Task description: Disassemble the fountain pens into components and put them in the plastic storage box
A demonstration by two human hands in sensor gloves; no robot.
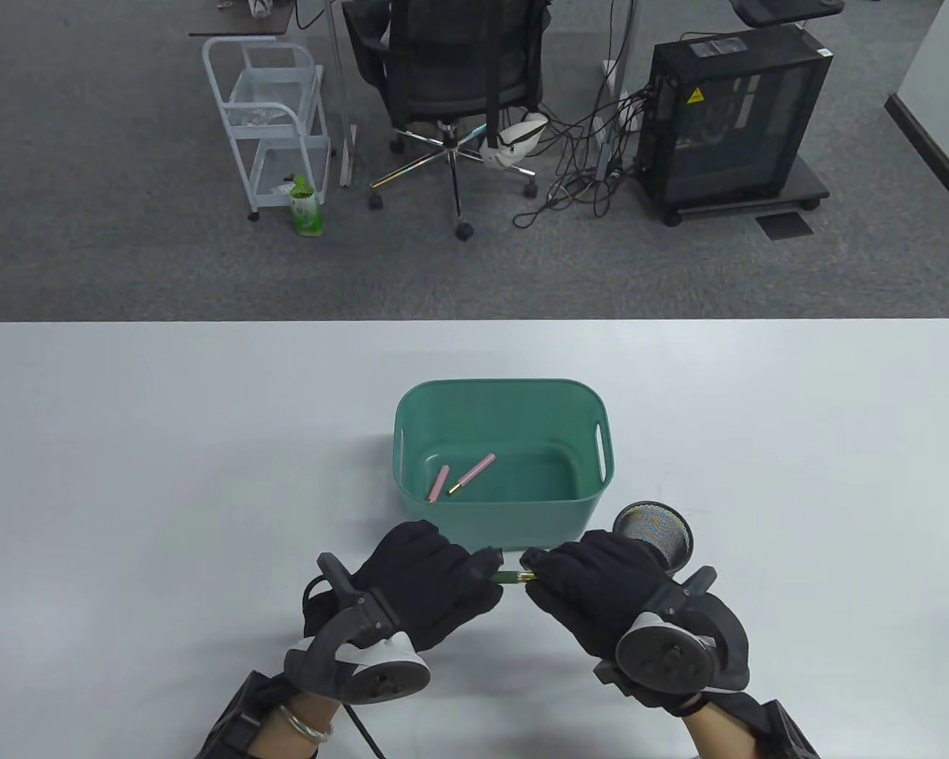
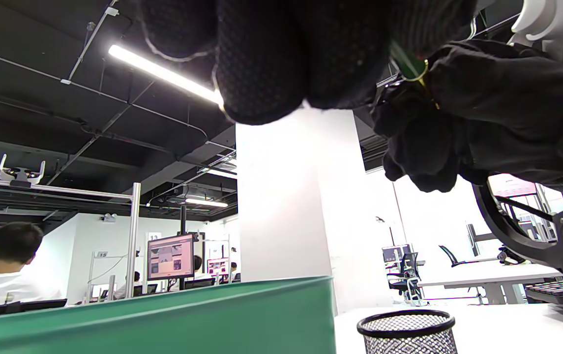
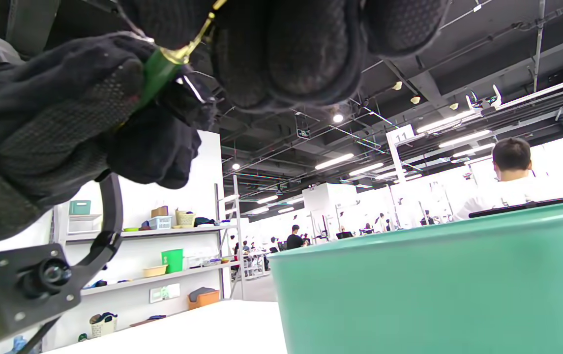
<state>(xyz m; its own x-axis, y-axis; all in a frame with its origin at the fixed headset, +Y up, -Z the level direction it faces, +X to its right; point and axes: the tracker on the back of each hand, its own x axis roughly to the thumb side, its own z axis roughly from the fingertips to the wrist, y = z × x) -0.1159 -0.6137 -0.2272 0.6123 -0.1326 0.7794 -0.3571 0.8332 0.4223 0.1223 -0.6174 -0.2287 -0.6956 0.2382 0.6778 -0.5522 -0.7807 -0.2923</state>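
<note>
Gripping one green fountain pen [image 1: 511,578] between them, both gloved hands sit at the near edge of the tabletop [image 1: 126,474], just in front of the storage box. The left hand [image 1: 423,577] has its fingers curled round the green barrel end, while the right hand [image 1: 593,589] pinches the end with the gold trim; only a short stretch of pen shows between the two. Held level and end to end like this, the pen looks set up for a twist or pull apart, each hand anchoring one half so the joint can give. In the wrist views the same green shaft and gold band sit clamped between dark fingertips, raised above the box's rim.

Keeping the work close to the green plastic storage box [image 1: 411,419] makes sense: a freed part need only travel a short way over the near wall. Inside the box lie two pink pen parts [image 1: 460,478], side by side but apart on the floor near its left half; the longer one shows a gold tip. The rest of the box floor is bare.

Just right of the box, touching or nearly touching its near corner, stands a black mesh pen cup [image 1: 653,534]; its contents cannot be made out.
</note>
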